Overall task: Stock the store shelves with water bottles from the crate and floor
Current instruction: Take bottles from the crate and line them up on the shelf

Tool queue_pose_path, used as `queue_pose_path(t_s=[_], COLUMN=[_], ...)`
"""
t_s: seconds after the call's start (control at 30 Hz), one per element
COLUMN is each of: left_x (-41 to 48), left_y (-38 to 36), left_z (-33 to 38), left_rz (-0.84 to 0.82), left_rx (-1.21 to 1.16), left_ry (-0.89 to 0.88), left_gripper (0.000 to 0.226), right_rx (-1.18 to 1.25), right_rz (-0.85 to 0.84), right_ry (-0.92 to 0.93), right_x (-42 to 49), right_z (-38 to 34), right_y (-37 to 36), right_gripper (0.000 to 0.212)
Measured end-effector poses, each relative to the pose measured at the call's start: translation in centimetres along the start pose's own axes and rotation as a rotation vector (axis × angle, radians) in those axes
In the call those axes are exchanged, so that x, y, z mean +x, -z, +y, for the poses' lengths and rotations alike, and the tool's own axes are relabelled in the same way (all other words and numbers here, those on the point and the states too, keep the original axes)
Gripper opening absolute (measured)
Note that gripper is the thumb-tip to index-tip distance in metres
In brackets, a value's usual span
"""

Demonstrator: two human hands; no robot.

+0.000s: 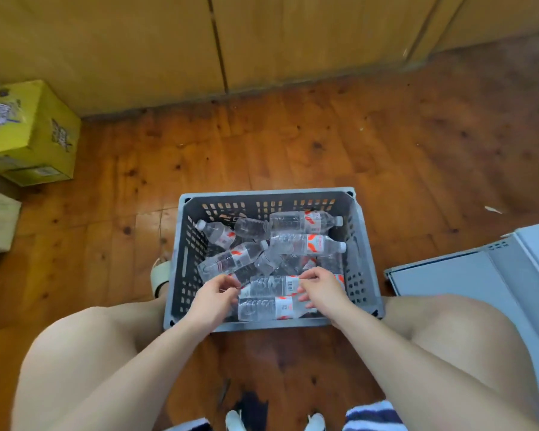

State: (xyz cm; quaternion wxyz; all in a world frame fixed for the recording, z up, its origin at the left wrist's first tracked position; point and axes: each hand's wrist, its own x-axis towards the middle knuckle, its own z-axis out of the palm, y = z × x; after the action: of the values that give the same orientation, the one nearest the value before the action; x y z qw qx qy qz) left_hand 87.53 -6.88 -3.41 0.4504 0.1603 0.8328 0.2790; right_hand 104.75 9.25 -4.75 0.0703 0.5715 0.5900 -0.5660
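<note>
Crate (266,191), centre of frame: grey, walls pierced in a regular slot pattern. Water bottles (305,222) inside it: clear, with white caps and white labels carrying red-orange marks; one label shows a black barcode. Floor (324,150): orange-brown wood boards, dark knots throughout. Carton (35,132), upper left: yellow, with blue and purple print. Wall panels (122,42), top of frame: plain ochre, dark seams. Flat panel (448,275), right edge: pale grey-blue. Cloth (374,415), bottom edge: navy and white stripes. Sandal (161,272), left of the crate: off-white.
</note>
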Motion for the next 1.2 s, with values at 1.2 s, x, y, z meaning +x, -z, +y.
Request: queue_pose_path(t_s=[1.2], left_x=[-1.9], left_y=[0.4], left_z=[6.2], left_rz=[-0.059], left_rx=[-0.323], left_ry=[0.131], left_gripper=[0.057], right_rx=[-0.274], right_rz=[-0.133], right_ry=[0.258], right_x=[-5.4], right_z=[-1.1], right_y=[9.2], right_gripper=[0.065])
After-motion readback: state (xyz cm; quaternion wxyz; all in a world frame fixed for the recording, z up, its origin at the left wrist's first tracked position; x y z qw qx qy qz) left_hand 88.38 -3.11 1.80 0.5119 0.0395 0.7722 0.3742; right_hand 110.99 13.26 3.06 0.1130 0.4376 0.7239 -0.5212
